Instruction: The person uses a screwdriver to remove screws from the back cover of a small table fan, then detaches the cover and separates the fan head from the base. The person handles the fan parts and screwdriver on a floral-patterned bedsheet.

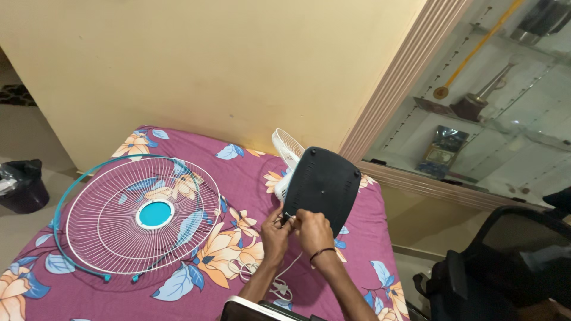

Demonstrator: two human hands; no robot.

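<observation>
A dark fan base [324, 184] stands tilted up on the bed, its flat underside facing me, with the white fan body [284, 156] behind it. My left hand [275, 233] and my right hand [312, 229] meet at the lower left edge of the base, fingers pinched on a small metal piece [289, 216] there. I cannot tell which hand grips it. A white power cord [275, 274] trails below my wrists. A white wire fan guard with a teal centre [143, 215] lies flat to the left, with a teal ring [66, 196] around it.
The bed has a purple floral sheet [238, 178]. A cream wall rises behind it. A glass cabinet [493, 107] stands at the right, a black chair [511, 261] at lower right, and a dark bin [22, 185] on the floor at left.
</observation>
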